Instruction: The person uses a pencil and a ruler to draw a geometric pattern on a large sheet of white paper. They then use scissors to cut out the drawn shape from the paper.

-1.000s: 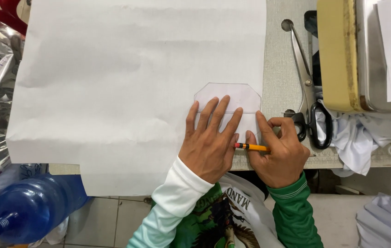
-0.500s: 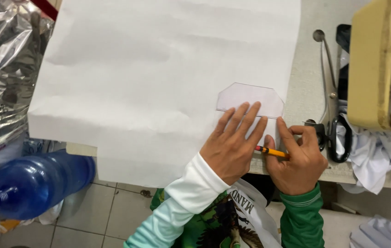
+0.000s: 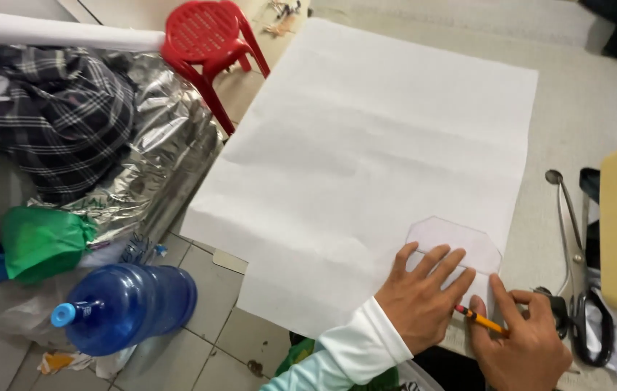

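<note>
Step in hand: tracing around a paper template (image 3: 455, 243), judging by the pencil tip at its lower right edge.
Left hand (image 3: 421, 297): fingers spread flat, pressing the template down onto the large white paper sheet (image 3: 374, 159); clamped on nothing.
Right hand (image 3: 526, 340): fingers closed around an orange pencil (image 3: 481, 319), tip at the template's edge.
Template position: an eight-sided cut-out lying near the sheet's lower right corner, partly under the left fingers.
Next move calls for: steady downward pressure so the template does not slip, and the pencil kept tight against the edge, in my judgement.
Scissors (image 3: 576, 268): large shears lying on the table (image 3: 584, 108), just right of the sheet, untouched.
Containers: a blue water jug (image 3: 131, 304) lies on its side on the tiled floor, cap on, contents not clear; a green bag (image 3: 40, 242) beside it, contents hidden.
Red stool (image 3: 207, 36): beyond the table's left edge.
</note>
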